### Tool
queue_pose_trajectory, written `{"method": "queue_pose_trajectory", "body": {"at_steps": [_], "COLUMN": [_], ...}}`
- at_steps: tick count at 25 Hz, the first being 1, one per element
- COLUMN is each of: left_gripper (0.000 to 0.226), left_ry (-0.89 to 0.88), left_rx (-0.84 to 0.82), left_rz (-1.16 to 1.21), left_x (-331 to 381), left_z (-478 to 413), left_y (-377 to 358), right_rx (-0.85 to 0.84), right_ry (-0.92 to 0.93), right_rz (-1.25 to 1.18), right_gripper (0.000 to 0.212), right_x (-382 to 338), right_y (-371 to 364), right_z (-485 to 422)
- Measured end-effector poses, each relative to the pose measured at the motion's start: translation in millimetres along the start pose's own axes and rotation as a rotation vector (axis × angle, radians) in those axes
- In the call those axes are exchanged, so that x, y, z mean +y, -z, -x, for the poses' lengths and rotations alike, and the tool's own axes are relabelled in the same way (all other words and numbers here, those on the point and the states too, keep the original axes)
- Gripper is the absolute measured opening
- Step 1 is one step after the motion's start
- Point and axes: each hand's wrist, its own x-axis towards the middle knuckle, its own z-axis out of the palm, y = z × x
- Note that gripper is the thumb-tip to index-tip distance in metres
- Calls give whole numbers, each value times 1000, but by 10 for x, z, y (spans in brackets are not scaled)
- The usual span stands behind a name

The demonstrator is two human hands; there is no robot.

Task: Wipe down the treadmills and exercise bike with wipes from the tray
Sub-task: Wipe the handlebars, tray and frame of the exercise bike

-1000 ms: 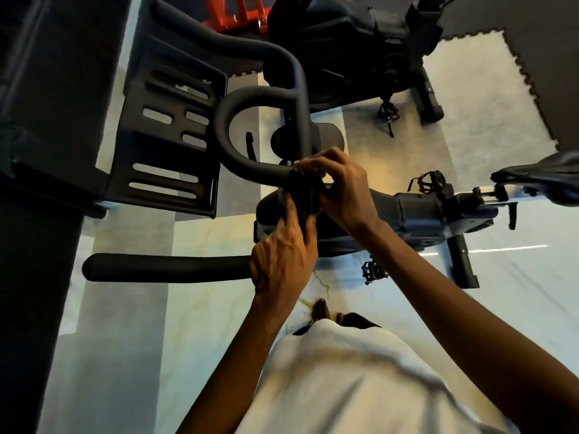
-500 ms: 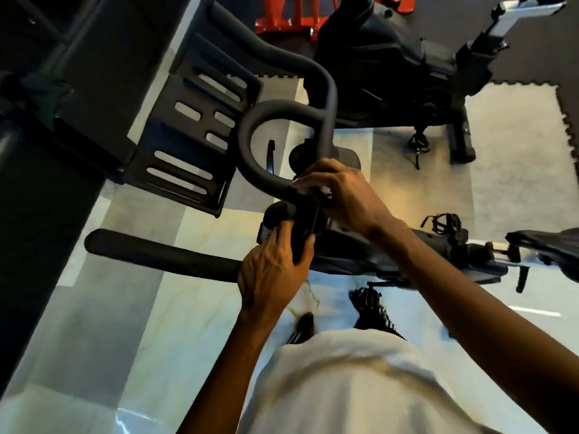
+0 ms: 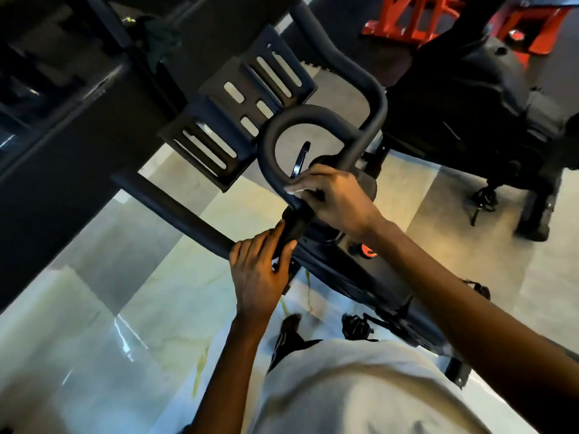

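I look down on a black exercise bike. Its looped handlebar (image 3: 272,142) curves in front of me, with a slotted black device holder (image 3: 241,120) beyond it. My right hand (image 3: 332,198) pinches a small white wipe (image 3: 296,192) against the handlebar near its centre clamp. My left hand (image 3: 260,267) grips the dark handlebar stem (image 3: 294,227) just below, with the thumb along its side. A straight grip bar (image 3: 175,208) runs off to the left. The bike's frame (image 3: 376,286) stretches away under my right forearm.
A second black exercise bike (image 3: 470,108) stands at the right, with red equipment (image 3: 407,23) behind it. A large dark machine (image 3: 62,120) fills the left side. Glossy marble floor (image 3: 125,308) lies below, and my foot (image 3: 288,327) stands near a pedal (image 3: 357,327).
The view has swung to the left and tilted. My right hand has slid slightly along the handlebar with the wipe. My left hand keeps its hold on the stem.
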Motion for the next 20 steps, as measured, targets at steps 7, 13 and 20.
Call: {"method": "queue_pose_trajectory", "body": {"at_steps": [7,13,20], "left_gripper": [33,33,44], "left_ry": [152,261,376], "left_rx": [121,123,47], "left_rz": [-7,-34,-65], "left_x": [250,382,456], "left_z": [64,5,-27], "left_y": [-111,-154,-147], "right_rx": [-123,-257,-344], "right_ry": [77,163,171], "right_rz": [-40,41,61], "right_gripper": [24,21,21], "right_x": [60,22,19], "right_y": [-24,-11,62], "right_z": [-136,-267,-205]}}
